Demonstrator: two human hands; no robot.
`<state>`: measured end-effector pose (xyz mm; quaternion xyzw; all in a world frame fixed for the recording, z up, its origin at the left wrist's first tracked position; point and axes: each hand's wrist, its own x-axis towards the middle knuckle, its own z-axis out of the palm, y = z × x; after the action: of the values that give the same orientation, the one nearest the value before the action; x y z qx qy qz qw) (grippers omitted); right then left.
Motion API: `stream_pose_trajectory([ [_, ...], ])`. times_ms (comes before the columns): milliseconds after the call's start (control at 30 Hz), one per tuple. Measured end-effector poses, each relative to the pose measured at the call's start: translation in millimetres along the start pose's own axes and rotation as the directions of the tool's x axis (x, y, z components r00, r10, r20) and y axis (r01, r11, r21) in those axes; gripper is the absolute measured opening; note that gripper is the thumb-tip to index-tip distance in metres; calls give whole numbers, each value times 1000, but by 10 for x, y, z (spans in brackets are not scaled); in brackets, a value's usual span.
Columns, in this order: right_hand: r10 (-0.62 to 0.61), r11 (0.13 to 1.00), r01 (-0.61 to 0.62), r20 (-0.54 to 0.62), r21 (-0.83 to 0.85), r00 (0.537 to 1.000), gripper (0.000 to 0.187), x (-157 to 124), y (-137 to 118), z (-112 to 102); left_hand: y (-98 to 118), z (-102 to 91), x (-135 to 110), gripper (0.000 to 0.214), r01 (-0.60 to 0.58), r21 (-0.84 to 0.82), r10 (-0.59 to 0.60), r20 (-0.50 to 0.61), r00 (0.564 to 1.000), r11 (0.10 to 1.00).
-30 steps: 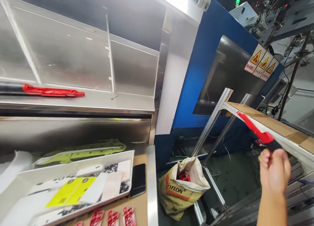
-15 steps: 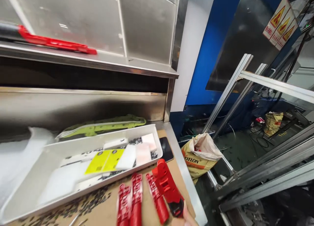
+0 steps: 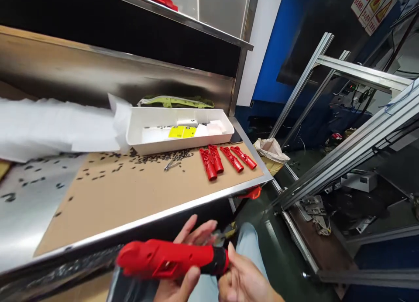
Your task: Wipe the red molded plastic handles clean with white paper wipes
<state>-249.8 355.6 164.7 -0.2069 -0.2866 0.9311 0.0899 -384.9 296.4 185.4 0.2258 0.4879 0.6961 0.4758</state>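
Note:
A red plastic housing (image 3: 173, 260) with a black band near one end lies sideways in front of my lap, its rounded end to the left. Beneath it, my left hand (image 3: 183, 282) cradles the middle, thumb on the near side and fingers showing beyond the far side. The fingers of my right hand (image 3: 244, 278) are closed round the end beside the black band. Past the table edge, several smaller red plastic parts (image 3: 231, 159) lie on the brown board (image 3: 157, 190).
A white tray (image 3: 163, 147) holding yellow labels (image 3: 182, 132) and white pieces stands at the back. Small black bits and a small metal tool (image 3: 172, 164) lie before it. White sheeting (image 3: 59, 127) is at left. Right of the table are an open sack (image 3: 271, 150) and an aluminium frame (image 3: 304, 81).
The red housing has come from above the table's right end to in front of my lap. Both hands are now on it. My view has shifted down and back.

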Motion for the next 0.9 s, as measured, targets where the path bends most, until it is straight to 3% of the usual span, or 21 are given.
stream_pose_trajectory([
  [67, -151, 968, 105, -192, -229, 970, 90, -219, 166, 21, 7, 106, -150, 67, 86, -223, -117, -128, 985, 971],
  [133, -381, 859, 183, -358, -479, 852, 83, -446, 230, 68, -13, 163, -279, 55, 118, -334, -195, -207, 959, 935],
  [200, -558, 723, 199, -389, -662, 733, 64, -622, 246, 137, -65, 180, -385, 55, 118, -368, -214, -233, 948, 922],
  [300, -660, 627, 220, -359, -747, 660, 55, -719, 294, 230, -174, 195, -520, 53, 95, -388, -204, -250, 946, 917],
  [400, -642, 674, 272, -363, -686, 675, 58, -677, 377, 268, -261, 248, -638, 47, 80, -376, -177, -228, 957, 923],
  [567, -603, 769, 362, -408, -527, 685, 47, -621, 376, 220, -298, 397, -690, 44, 60, -297, -124, -202, 972, 953],
  [667, -607, 783, 423, -414, -456, 678, 44, -615, 299, 167, -277, 531, -628, 44, 45, -245, -94, -190, 977, 969],
  [767, -643, 762, 476, -427, -439, 635, 41, -590, 214, 102, -266, 662, -538, 44, 48, -192, -82, -174, 981, 980],
  [900, -645, 763, 501, -441, -408, 624, 41, -530, 91, 2, -317, 693, -351, 43, 75, -134, -94, -141, 986, 988],
])
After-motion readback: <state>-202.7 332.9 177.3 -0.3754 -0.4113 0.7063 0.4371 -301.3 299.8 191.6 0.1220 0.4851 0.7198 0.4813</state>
